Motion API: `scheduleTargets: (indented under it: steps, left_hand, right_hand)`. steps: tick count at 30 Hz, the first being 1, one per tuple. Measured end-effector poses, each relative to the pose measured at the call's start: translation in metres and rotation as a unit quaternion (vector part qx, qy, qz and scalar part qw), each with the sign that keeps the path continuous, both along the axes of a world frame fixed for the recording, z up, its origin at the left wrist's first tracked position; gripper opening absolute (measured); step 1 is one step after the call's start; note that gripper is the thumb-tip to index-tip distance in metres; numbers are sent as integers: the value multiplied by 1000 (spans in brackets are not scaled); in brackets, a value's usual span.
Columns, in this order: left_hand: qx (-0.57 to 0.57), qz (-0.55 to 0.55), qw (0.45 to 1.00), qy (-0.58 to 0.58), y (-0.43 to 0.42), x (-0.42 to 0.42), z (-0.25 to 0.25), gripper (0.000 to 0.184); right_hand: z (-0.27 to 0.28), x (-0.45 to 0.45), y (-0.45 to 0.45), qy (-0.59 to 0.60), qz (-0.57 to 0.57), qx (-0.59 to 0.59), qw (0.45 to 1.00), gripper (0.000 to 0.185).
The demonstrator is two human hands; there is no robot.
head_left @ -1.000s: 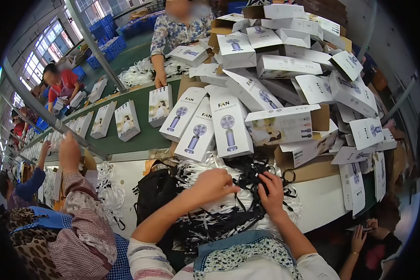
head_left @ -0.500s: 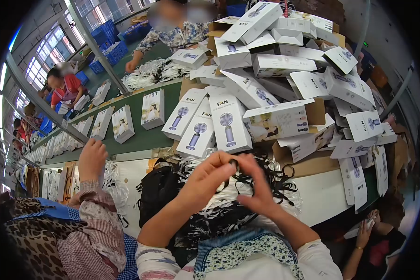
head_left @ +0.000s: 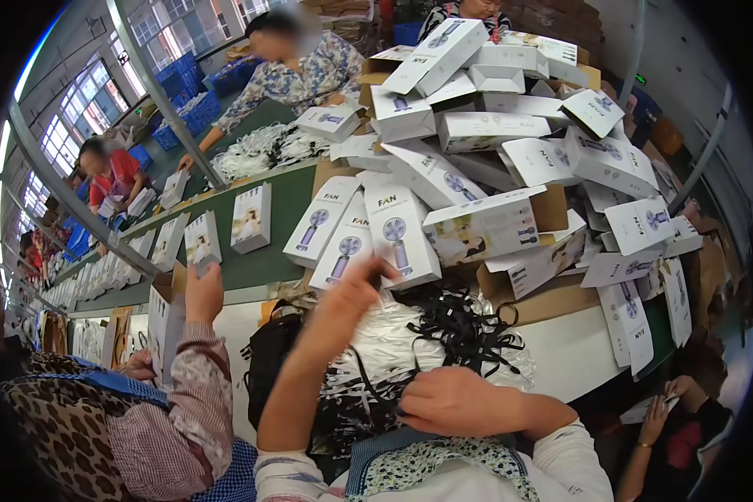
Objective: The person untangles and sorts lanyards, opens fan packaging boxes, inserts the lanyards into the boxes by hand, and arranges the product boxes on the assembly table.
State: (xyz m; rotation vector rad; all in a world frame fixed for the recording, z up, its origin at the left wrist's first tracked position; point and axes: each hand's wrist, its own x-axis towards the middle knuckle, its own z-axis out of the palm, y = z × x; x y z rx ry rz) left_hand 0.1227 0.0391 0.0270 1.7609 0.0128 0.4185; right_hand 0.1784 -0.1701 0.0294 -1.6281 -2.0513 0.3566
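Note:
My left hand (head_left: pixel 353 289) is raised in front of the upright fan boxes (head_left: pixel 402 230), its fingers bent and smeared by motion. Whether it holds anything does not show. Lower down, my right hand (head_left: pixel 453 400) is closed, with its back to me, over the near side of a heap of cords. Its fingertips are hidden, and dark strands lie beside them. The heap mixes white cords (head_left: pixel 385 335) with a bunch of black wrist straps (head_left: pixel 460 322) on top.
A tall pile of white fan boxes (head_left: pixel 485 130) fills the right of the green conveyor belt (head_left: pixel 263 261). At left, a co-worker's hand (head_left: pixel 202 289) is beside an open box (head_left: pixel 167 322). White cables (head_left: pixel 259 149) lie across the belt near another person. A metal post (head_left: pixel 163 92) rises at left.
My hands, together before, have moved apart: the left up and left, the right down toward me. The co-worker at left now has an open box. The view has shifted slightly.

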Motion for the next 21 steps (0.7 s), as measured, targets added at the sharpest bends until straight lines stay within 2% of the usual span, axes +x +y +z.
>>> scheduleTargets:
  steps: [1, 2, 3, 5, 6, 7, 8, 9, 10, 11, 13, 14, 15, 17, 18, 19, 20, 21]
  left_hand:
    - [-47, -161, 986, -8, -17, 11, -11, 54]
    - [-119, -243, 956, 116, -30, 5, -32, 56]
    - [-187, -317, 899, 238, -39, -1, -46, 59]
    - [-43, -442, 857, 262, -45, 0, -35, 58]
    - [-207, -502, 828, 141, -44, -5, -52, 46]
    - [-207, -502, 828, 141, -39, -10, -42, 46]
    - [-186, -391, 876, 210, -32, -17, -22, 38]
    - [-161, -272, 908, 276, -27, -23, -11, 29]
    - [-161, -174, 944, 229, -24, -25, -9, 25]
    - [-157, -74, 968, 180, -22, -27, -8, 21]
    - [-108, -13, 994, -9, -14, -22, -11, 22]
    - [-101, -4, 991, -90, -11, -20, -10, 23]
    - [-101, -4, 991, -90, -12, -18, -9, 23]
    - [-147, 61, 970, -186, -22, -10, -1, 31]
    - [-203, 72, 960, -181, -33, -3, 10, 35]
    - [-203, 72, 959, -183, -34, -3, 8, 35]
    - [-363, 29, 918, -160, -34, -4, 5, 35]
    - [-513, -16, 848, -133, -35, -4, 4, 36]
  right_hand:
    - [10, 6, -3, -5, -4, 0, 1000, 12]
    - [21, 12, -5, 89, -57, 89, 990, 10]
    - [28, 18, -8, 182, -106, 176, 962, 9]
    - [35, 34, -24, 253, -213, 173, 928, 4]
    - [34, 35, -28, 370, -272, 215, 862, 5]
    - [32, 36, -31, 479, -323, 251, 776, 7]
    - [29, 41, -35, 479, -323, 250, 777, 7]
    - [24, 49, -39, 496, -368, 278, 735, 10]
    - [17, 56, -42, 511, -411, 305, 690, 12]
    - [9, 62, -43, 512, -409, 305, 691, 12]
    - [-14, 68, -45, 526, -410, 299, 683, 13]
    - [-25, 68, -45, 533, -410, 252, 696, 12]
    - [-31, 67, -43, 532, -410, 253, 696, 12]
    - [-41, 63, -37, 499, -389, 84, 770, 9]
    - [-62, 68, -38, 517, -356, 58, 776, 12]
    - [-61, 70, -37, 517, -355, 58, 777, 12]
    - [-60, 73, -35, 426, -384, 90, 814, 16]
    - [-58, 77, -33, 330, -408, 121, 842, 20]
